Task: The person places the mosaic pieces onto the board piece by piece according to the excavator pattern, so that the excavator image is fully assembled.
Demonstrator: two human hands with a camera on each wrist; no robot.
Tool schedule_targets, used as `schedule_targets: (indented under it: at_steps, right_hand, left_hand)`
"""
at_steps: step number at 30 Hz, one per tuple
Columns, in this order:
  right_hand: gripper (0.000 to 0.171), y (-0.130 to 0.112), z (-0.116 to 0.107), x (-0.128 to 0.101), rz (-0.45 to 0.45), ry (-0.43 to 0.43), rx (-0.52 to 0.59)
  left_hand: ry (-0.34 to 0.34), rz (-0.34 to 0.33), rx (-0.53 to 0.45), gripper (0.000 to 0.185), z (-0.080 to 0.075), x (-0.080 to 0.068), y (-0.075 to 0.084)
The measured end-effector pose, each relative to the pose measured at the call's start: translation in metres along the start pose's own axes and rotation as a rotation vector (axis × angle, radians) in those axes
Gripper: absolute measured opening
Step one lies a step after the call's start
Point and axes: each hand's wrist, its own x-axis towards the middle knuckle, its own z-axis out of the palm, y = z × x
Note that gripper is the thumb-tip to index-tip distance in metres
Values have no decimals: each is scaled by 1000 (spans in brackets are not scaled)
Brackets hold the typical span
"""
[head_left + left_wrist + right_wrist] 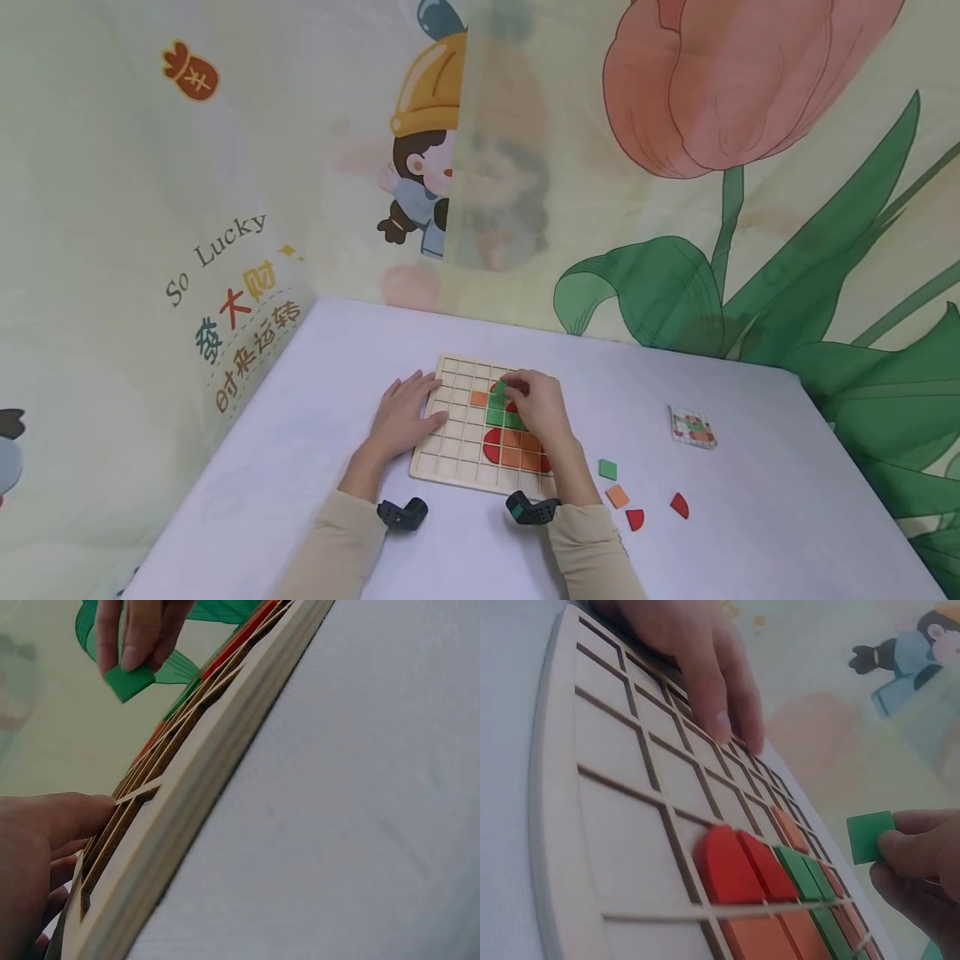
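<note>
Her right hand (536,406) pinches a green tile (870,837) just above the grid board (457,446); the left hand (405,414), fingers flat, steadies the board's near edge.

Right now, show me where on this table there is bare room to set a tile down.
Bare table lies right of the pattern card and far behind the wooden grid board. The strip left of the left hand is also free. Crowded: the board under both hands, the right hand pinching a green tile, and the loose tiles beside the right sleeve.
</note>
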Motion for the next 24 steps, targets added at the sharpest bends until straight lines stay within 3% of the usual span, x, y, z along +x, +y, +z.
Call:
schedule_targets:
  at_steps: [5, 10, 16, 24]
  right_hand:
    - [14, -11, 17, 11, -58, -58, -20]
    - [12, -19, 31, 21, -49, -111, -42]
    - [12, -28, 39, 21, -62, -155, -177]
    - [8, -40, 50, 18, -59, -149, -309]
  left_hand:
    - [-5, 9, -10, 61, 2, 3, 3]
    - [-22, -3, 5, 61, 4, 2, 2]
    - [-16, 4, -3, 60, 4, 2, 3]
    - [0, 7, 12, 60, -1, 1, 1]
